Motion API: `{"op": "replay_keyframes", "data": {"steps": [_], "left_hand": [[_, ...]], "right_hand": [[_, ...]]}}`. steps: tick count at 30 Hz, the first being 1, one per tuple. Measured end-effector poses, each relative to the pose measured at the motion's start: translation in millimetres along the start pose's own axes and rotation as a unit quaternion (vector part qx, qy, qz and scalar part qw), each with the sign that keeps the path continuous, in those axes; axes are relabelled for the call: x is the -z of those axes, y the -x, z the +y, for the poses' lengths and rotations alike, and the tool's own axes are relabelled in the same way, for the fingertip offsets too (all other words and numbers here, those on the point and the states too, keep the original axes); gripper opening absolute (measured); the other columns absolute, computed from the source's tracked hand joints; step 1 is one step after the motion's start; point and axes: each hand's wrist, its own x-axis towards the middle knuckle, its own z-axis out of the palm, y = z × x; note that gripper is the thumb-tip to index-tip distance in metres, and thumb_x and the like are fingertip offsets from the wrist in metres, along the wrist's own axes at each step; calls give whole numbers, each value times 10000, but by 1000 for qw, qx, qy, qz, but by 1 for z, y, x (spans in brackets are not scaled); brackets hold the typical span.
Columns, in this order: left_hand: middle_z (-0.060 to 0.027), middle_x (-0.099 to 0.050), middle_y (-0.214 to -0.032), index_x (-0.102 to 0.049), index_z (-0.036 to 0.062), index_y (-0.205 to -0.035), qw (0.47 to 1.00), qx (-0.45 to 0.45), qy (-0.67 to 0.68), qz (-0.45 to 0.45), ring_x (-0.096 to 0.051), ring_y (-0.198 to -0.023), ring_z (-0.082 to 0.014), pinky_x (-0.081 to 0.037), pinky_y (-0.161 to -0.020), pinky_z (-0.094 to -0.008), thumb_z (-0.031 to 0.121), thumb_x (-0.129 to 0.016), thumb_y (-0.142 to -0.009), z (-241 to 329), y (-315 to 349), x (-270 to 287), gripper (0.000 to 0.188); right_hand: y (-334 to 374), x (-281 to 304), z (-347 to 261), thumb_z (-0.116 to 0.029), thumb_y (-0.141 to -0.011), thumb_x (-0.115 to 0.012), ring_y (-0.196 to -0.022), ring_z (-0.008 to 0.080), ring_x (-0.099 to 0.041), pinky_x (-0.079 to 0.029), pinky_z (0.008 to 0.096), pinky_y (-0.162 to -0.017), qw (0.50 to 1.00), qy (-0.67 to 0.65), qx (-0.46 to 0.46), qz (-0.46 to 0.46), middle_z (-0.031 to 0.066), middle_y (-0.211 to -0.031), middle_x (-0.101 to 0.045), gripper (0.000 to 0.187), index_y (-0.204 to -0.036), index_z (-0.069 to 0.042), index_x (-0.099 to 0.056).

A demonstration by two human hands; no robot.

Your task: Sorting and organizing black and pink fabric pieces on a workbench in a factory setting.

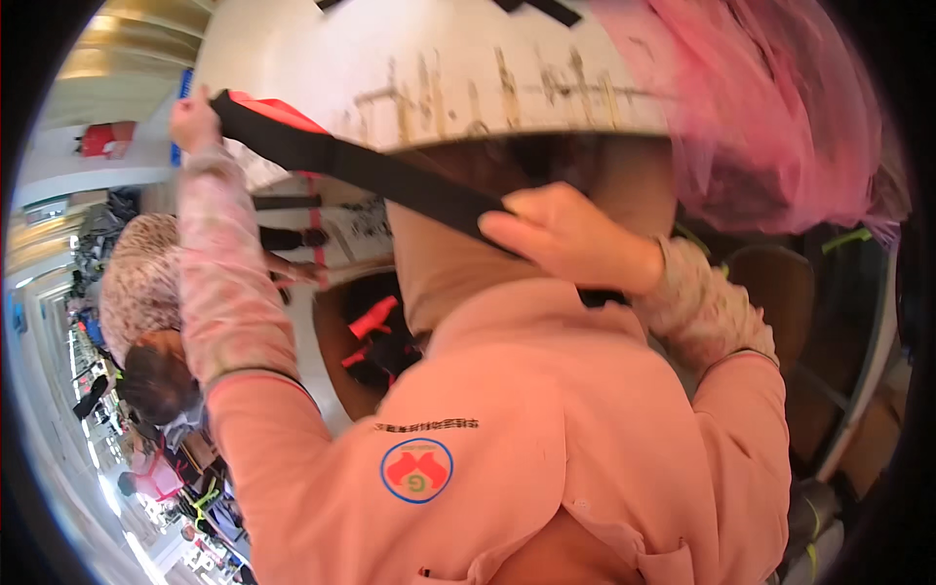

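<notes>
A long black fabric strip (375,174) stretches between my two hands, across the front edge of the white table. Part of its coral-red side (283,112) shows near the left end. My left hand (197,121), at the far left over the table's edge, pinches that end. My right hand (570,239) is closed around the other end, close to my body above my lap. Below the right hand, a small dark piece (602,296) shows; whether it belongs to the strip I cannot tell.
The white table (292,54) has a worn, stained front edge. Pink translucent plastic (770,127) hangs over its right side. Black straps (541,10) lie at the far edge. Below left, a brown container (331,336) holds black and red pieces. A co-worker (146,263) bends at the left.
</notes>
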Motion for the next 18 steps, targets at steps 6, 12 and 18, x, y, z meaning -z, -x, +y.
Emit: {"op": "replay_keyframes", "data": {"steps": [6,12,18], "left_hand": [[-31,-569,-632,-570,20,-648,971,19,240,-7,-477,-586,-126,-420,-574,-292,246,-742,-754,11,23,23,303],[29,-534,-682,-592,49,-739,962,18,238,-133,-463,-623,-64,-378,-567,-229,225,-698,-821,20,42,91,221],[62,-505,-714,-561,72,-781,947,30,158,-278,-432,-673,-24,-349,-622,-167,185,-646,-861,-51,122,178,162]], "right_hand": [[7,8,1,-189,-915,-545,-535,61,-293,-281,285,-452,999,-17,3,-51,-13,-545,-343,360,-635,3,-425],[-10,20,3,-191,-889,-592,-505,27,-296,-260,228,-432,995,-76,-62,10,-58,-550,-340,296,-661,-34,-488],[-69,-25,12,-310,-930,-519,-443,3,-338,-252,171,-402,971,-224,-76,-20,-65,-562,-446,292,-788,-62,-577]]}}
